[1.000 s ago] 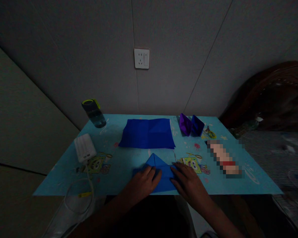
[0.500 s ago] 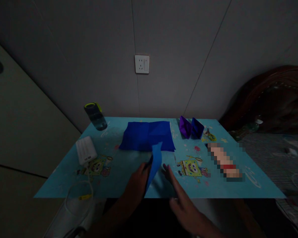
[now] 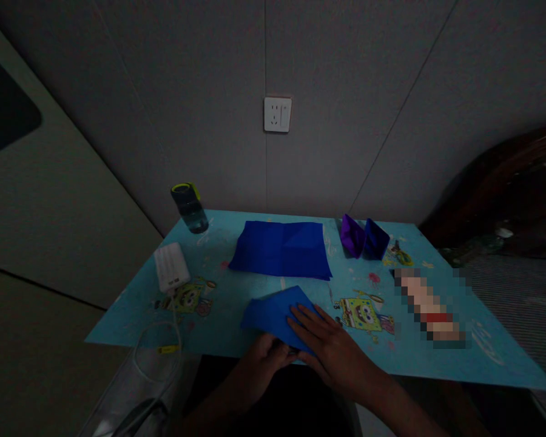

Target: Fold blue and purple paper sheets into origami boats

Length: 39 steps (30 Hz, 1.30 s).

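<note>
A folded sheet of lighter blue paper (image 3: 275, 312) lies at the near edge of the table, in front of me. My left hand (image 3: 266, 364) grips its near edge, with the fingers curled and partly hidden under the paper. My right hand (image 3: 330, 346) rests on the right part of the sheet, its fingers stretched out flat over it and its thumb by the near edge. Beyond my hands lies a stack of dark blue paper (image 3: 282, 249) with a crease down its middle.
A purple folded paper piece (image 3: 352, 235) and a dark blue one (image 3: 375, 239) stand at the back right, beside yellow-handled scissors (image 3: 403, 255). A blurred-out object (image 3: 430, 309) lies right. At left are a water bottle (image 3: 191, 209) and a white power bank (image 3: 171, 267) with a cable.
The lighter blue paper has gone from upright in my left hand to lying low over the table edge. My right hand has moved onto it. The view has shifted slightly left.
</note>
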{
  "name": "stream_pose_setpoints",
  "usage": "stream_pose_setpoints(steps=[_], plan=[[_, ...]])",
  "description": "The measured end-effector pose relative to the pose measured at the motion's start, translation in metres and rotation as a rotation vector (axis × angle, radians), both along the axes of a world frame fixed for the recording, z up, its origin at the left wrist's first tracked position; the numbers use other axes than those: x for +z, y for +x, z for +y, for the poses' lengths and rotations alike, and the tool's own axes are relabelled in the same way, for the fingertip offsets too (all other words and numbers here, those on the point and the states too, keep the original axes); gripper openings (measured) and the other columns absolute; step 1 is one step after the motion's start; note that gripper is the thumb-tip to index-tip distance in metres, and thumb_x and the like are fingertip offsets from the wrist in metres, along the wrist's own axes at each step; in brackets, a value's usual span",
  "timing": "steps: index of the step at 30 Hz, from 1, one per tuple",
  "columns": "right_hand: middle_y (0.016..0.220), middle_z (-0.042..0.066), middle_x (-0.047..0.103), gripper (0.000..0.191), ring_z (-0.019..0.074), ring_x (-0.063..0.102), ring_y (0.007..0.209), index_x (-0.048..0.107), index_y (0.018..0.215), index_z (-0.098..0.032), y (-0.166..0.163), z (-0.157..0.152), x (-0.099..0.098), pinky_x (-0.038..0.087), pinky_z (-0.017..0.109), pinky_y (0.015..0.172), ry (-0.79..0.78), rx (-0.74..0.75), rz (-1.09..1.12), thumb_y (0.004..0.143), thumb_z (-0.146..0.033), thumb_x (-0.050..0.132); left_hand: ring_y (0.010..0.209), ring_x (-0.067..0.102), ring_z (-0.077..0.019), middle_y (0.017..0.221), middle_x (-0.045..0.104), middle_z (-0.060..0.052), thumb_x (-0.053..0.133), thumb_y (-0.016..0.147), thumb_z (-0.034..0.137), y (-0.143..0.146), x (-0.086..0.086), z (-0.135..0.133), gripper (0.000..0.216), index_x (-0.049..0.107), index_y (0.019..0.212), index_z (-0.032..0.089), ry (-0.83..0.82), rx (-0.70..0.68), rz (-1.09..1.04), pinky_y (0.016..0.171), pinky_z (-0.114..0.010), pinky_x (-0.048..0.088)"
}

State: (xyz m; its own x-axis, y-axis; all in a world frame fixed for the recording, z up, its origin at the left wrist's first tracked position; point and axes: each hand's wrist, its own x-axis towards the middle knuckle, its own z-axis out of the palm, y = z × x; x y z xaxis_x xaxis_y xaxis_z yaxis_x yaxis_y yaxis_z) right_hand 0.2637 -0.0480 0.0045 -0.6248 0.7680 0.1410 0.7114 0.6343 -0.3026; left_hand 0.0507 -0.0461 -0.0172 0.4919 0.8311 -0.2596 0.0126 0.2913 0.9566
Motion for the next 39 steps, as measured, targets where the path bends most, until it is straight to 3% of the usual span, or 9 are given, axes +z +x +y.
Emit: stream_pose_setpoints(steps=[4,6,9,12,19,24,29,35,39], plan=[[0.152,0.007,0.040,0.058,0.0253,0.036,0.142,0.037,0.149,-0.024,0.011,0.000,-0.011,0.025,0.049,0.120,0.003,-0.002,-0.039,0.095,-0.028,0.057,0.083,0.071,-0.0209,0.096,0.072,-0.011,0.048,0.093,0.038,-0.013,0.018,-0.008,0.033,0.064,0.106,0.013,0.031,-0.102,0.217,0.079,-0.038,0.059],[0.153,0.006,0.039,0.059,0.0251,0.036,0.142,0.036,0.149,-0.025,0.016,0.002,-0.016,0.025,0.050,0.120,-0.008,0.022,-0.050,0.094,-0.027,0.058,0.087,0.070,-0.0209,0.097,0.072,-0.009,0.047,0.094,0.034,-0.015,0.025,-0.008,0.029,0.066,0.108,0.017,0.318,-0.111,0.405,0.083,-0.039,0.058],[0.153,0.006,0.039,0.062,0.0244,0.036,0.141,0.035,0.150,-0.027,0.019,0.005,-0.021,0.025,0.050,0.120,-0.019,0.061,-0.024,0.093,-0.027,0.060,0.125,0.054,-0.0279,0.133,0.061,-0.013,0.054,0.092,0.029,-0.016,0.024,0.004,0.033,0.061,0.122,0.019,0.875,-0.212,0.616,0.106,-0.047,0.045],[0.153,0.008,0.040,0.062,0.0252,0.036,0.141,0.037,0.149,-0.026,0.022,0.005,-0.020,0.025,0.051,0.120,-0.025,0.071,0.019,0.092,-0.030,0.063,0.138,0.040,-0.0333,0.146,0.048,-0.019,0.061,0.088,0.039,-0.017,0.011,0.021,0.056,0.049,0.137,0.014,1.119,-0.317,0.816,0.111,-0.054,0.038],[0.146,0.008,0.051,0.046,0.0250,0.048,0.134,0.059,0.133,-0.025,0.060,-0.009,-0.020,0.043,0.043,0.111,-0.036,-0.063,0.196,0.090,-0.012,0.057,0.140,0.040,-0.0257,0.145,0.050,-0.016,0.051,0.095,0.025,-0.030,-0.004,0.035,0.043,0.050,0.136,0.010,1.174,-0.391,0.862,0.111,-0.042,0.041],[0.118,0.005,0.071,0.022,0.0234,0.068,0.108,0.071,0.111,-0.027,0.068,-0.014,-0.019,0.053,0.040,0.099,-0.103,-0.301,0.395,0.094,-0.027,0.056,0.132,0.051,-0.0205,0.137,0.060,-0.011,0.043,0.099,0.021,-0.029,-0.004,0.046,0.032,0.060,0.124,0.015,1.051,-0.341,0.824,0.105,-0.038,0.048],[0.088,0.007,0.072,0.025,0.0225,0.068,0.083,0.068,0.083,-0.022,0.050,-0.006,-0.020,0.053,0.036,0.078,-0.208,-0.546,0.515,0.094,-0.038,0.053,0.103,0.070,-0.0204,0.117,0.071,-0.007,0.047,0.097,0.023,-0.019,-0.002,0.054,0.031,0.058,0.126,0.021,0.897,-0.219,0.952,0.087,-0.034,0.057],[0.077,0.000,0.062,0.037,0.0165,0.059,0.066,0.061,0.103,-0.021,0.041,0.002,-0.032,0.048,0.028,0.061,-0.354,-0.760,0.880,0.080,-0.049,0.070,0.098,0.067,-0.0239,0.124,0.063,-0.008,0.052,0.090,0.010,-0.013,-0.009,0.055,0.040,0.060,0.124,0.028,1.149,-0.199,1.133,0.065,-0.030,0.056],[0.072,-0.002,0.060,0.042,0.0137,0.058,0.059,0.060,0.101,-0.021,0.031,0.002,-0.025,0.047,0.026,0.056,-0.471,-0.799,1.124,0.075,-0.051,0.074,0.113,0.060,-0.0280,0.116,0.067,-0.011,0.056,0.088,0.013,-0.008,-0.008,0.054,0.022,0.068,0.106,0.017,1.371,-0.166,1.023,0.097,-0.047,0.050]])
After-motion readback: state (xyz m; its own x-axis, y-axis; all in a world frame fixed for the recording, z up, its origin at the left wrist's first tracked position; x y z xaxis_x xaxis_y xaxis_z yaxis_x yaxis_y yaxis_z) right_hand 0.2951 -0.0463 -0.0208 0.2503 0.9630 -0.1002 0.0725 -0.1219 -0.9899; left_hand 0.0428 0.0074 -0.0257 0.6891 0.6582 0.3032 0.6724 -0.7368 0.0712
